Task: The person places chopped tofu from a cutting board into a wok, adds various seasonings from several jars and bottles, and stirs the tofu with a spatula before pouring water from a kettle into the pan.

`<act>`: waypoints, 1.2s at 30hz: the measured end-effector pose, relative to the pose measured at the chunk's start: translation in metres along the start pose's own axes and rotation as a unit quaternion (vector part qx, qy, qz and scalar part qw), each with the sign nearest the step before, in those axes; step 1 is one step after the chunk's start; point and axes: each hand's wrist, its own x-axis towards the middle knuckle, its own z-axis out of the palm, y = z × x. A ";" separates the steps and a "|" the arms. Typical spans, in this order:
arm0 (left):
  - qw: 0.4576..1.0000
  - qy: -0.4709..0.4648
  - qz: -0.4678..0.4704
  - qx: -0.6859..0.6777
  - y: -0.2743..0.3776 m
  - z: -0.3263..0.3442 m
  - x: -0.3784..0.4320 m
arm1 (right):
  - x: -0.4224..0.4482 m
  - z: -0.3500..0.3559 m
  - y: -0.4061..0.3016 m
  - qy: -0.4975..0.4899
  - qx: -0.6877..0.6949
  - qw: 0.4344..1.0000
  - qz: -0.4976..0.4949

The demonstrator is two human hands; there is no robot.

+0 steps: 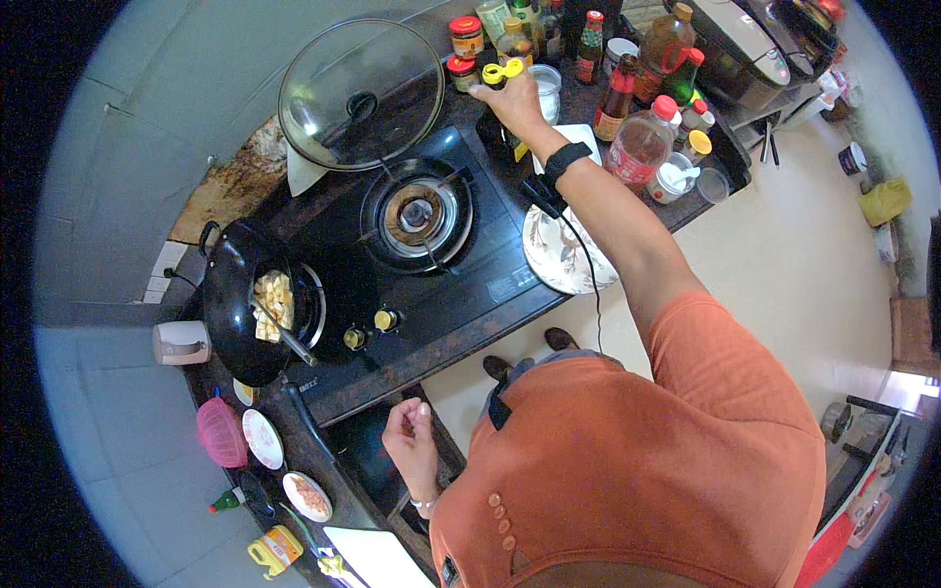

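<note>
My right hand (518, 110) is closed around a dark bottle (500, 138) with an open yellow flip cap (503, 71), among the seasonings behind the stove. My left hand (412, 441) hangs before the counter edge, fingers curled, nothing visible in it. On the left burner, a black wok (234, 301) holds pale cubes that look like tofu (273, 305). A spatula (290, 342) rests in the wok, its handle pointing towards me. The right gas burner (417, 213) has no pan on it. A patterned plate (562, 253) sits below my right forearm.
A glass lid (360, 73) leans against the wall behind the stove. Several sauce bottles and jars surround a large plastic bottle (638, 147) at right. An open white jar (670, 180) holds a spoon. Left are a plate of raw meat (307, 497) and a pink basket (222, 432).
</note>
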 end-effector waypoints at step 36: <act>0.978 -0.200 0.062 0.004 0.065 0.115 0.051 | -0.126 -0.351 0.199 0.117 -0.215 0.961 0.131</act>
